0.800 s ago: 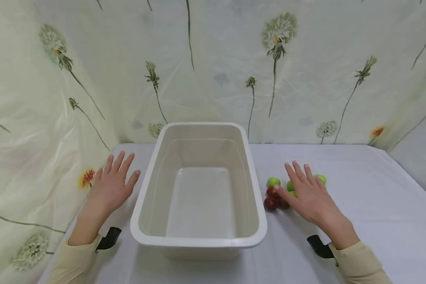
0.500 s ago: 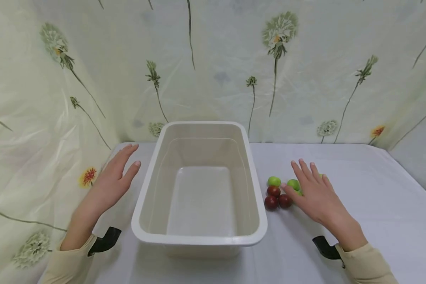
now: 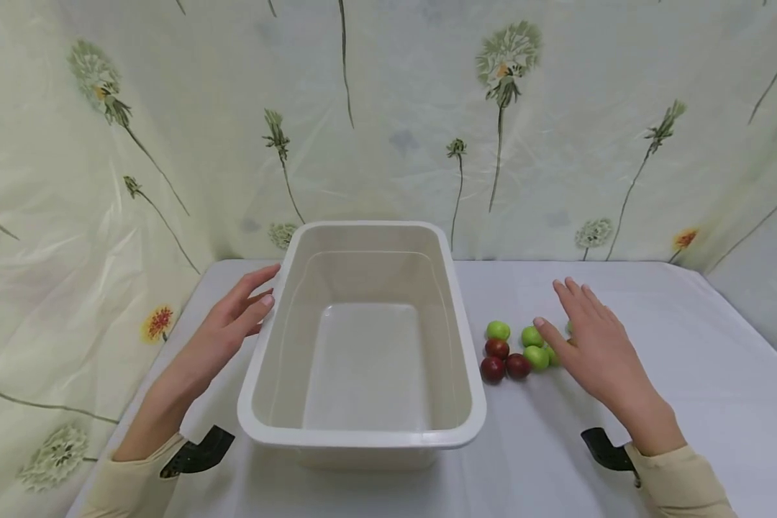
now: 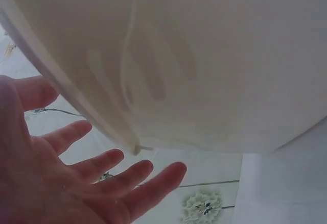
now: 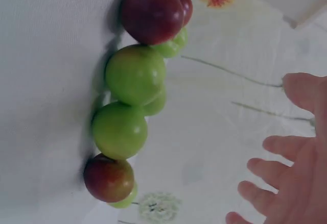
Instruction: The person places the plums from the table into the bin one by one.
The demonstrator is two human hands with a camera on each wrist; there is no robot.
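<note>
A large off-white plastic tub stands in the middle of the table, with nothing inside it. My left hand is beside its left rim, fingers loosely bent and thumb apart; in the left wrist view the fingers spread just below the tub's outer wall without gripping it. Right of the tub lies a cluster of small round fruits like plums: dark red plums nearest the tub, green plums beside them. My right hand hovers over the cluster's right end, fingers extended, holding nothing, hiding some fruit.
A white cloth covers the table. Behind and at the left hangs a curtain printed with dandelions. Each wrist carries a black camera mount, such as the right mount.
My left hand has moved right to the tub's rim, its fingers turning toward it. The right hand has shifted right, uncovering more green plums. Tub and fruit stay put.
</note>
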